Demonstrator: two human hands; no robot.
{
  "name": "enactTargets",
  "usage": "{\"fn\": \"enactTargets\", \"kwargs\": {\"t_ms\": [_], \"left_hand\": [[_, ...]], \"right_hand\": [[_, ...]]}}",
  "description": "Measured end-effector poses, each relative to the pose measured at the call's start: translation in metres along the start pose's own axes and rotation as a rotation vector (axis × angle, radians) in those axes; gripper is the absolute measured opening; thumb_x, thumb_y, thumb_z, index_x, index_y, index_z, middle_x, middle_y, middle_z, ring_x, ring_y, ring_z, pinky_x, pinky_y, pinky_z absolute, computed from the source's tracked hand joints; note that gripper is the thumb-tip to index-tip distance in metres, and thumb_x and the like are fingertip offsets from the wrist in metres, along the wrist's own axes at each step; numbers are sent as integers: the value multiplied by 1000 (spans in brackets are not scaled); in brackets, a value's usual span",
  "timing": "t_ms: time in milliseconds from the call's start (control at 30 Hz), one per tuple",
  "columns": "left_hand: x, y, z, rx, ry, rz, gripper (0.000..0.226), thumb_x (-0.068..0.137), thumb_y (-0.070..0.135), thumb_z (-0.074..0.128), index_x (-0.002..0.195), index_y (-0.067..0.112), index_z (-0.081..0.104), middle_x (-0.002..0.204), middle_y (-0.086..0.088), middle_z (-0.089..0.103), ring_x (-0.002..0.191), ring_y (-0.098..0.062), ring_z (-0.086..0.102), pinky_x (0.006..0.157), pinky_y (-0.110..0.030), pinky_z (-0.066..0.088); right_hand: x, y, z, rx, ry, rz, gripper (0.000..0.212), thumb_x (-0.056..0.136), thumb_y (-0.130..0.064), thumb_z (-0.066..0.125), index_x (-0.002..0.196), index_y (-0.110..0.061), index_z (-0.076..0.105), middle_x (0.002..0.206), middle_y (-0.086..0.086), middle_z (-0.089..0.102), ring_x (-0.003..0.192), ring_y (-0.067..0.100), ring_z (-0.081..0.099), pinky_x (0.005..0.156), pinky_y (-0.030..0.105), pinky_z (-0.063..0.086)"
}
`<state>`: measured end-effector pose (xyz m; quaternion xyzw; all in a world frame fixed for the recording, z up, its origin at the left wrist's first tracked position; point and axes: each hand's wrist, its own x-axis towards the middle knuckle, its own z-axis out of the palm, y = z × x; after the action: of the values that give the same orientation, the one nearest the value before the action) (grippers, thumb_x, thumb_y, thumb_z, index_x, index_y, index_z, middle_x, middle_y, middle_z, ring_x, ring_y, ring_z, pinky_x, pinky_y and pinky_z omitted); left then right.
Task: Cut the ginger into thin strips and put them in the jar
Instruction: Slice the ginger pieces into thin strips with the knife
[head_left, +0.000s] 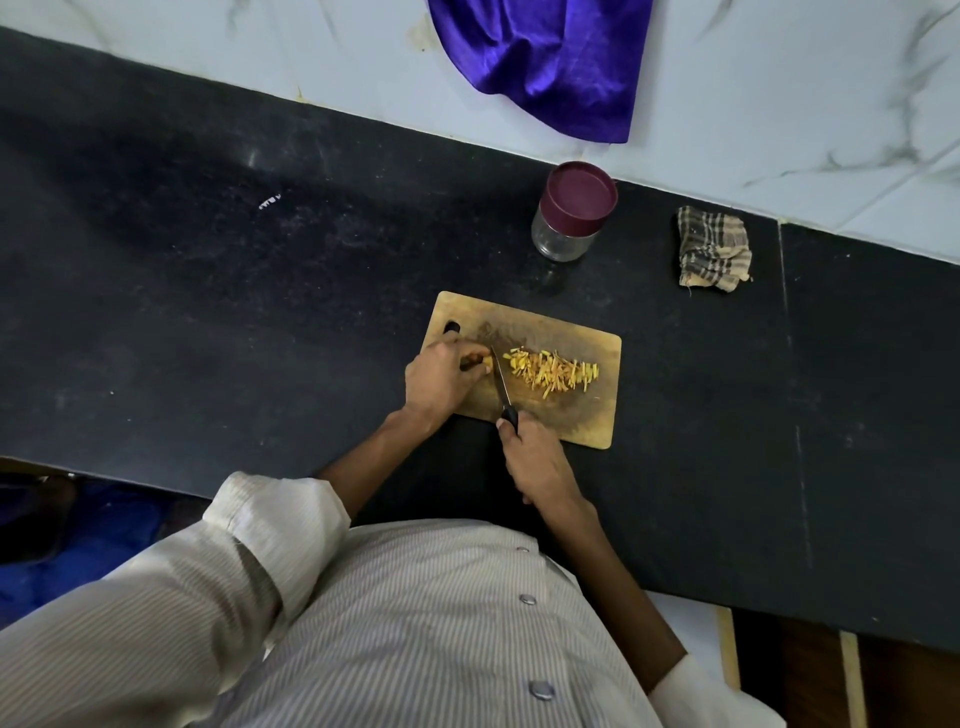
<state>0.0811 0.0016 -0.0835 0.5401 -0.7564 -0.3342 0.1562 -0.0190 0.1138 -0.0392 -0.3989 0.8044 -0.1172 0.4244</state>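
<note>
A wooden cutting board (576, 421) lies on the black counter. A heap of thin yellow ginger strips (553, 375) covers its middle. My left hand (441, 382) holds a small uncut piece of ginger (482, 364) under curled fingers at the board's left side. My right hand (537, 462) grips the black handle of a knife (503, 388); its blade stands just right of my left fingertips, between them and the strips. A glass jar (561, 236) with a maroon lid on stands behind the board.
A folded checked cloth (714, 254) lies at the right of the jar. A purple fabric (550, 57) hangs over the white marble wall at the back. The counter's front edge runs under my arms.
</note>
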Motion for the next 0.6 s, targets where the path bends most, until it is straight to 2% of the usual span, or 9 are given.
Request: {"fn": "enactTargets", "kwargs": {"t_ms": [167, 300, 600], "left_hand": [[0, -1, 0, -7, -2, 16, 22, 85, 27, 70, 107, 27, 71, 112, 7, 63, 99, -13, 60, 82, -38, 53], [1, -1, 0, -18, 1, 5, 22, 84, 28, 71, 106, 28, 72, 111, 9, 63, 99, -12, 60, 81, -36, 52], [1, 0, -2, -32, -5, 16, 22, 84, 27, 72, 105, 26, 72, 111, 7, 64, 100, -14, 60, 83, -38, 52]], "right_hand": [[0, -3, 1, -65, 21, -8, 33, 107, -30, 38, 119, -4, 53, 109, 17, 63, 97, 35, 65, 82, 53, 55], [-1, -3, 7, -123, 32, 0, 32, 108, -28, 36, 125, -4, 49, 113, 16, 63, 104, 31, 62, 76, 36, 46], [2, -7, 10, -117, 0, 77, 33, 107, -27, 37, 126, -3, 49, 124, 21, 59, 114, 38, 58, 90, 44, 46]]}}
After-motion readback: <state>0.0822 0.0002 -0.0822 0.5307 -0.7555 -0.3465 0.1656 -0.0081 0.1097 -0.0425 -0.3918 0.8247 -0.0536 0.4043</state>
